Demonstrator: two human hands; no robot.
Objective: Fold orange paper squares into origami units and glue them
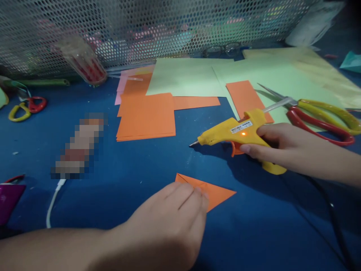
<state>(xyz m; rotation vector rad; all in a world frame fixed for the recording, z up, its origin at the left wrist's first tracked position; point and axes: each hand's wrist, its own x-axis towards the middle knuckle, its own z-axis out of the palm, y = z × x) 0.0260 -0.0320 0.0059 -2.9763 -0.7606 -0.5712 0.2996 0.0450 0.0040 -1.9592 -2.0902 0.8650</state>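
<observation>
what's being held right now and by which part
The right hand holds the yellow glue gun by its handle. The left hand touches the folded orange paper; whether it grips or only presses cannot be told.

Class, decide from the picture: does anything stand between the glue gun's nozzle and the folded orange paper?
Nothing visible does: only blue tabletop shows between the nozzle and the far edge of the folded orange paper. The left hand, though, covers part of the paper.

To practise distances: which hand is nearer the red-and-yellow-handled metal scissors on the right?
The right hand, just in front of the scissors; the left hand is farther, to their left.
</observation>
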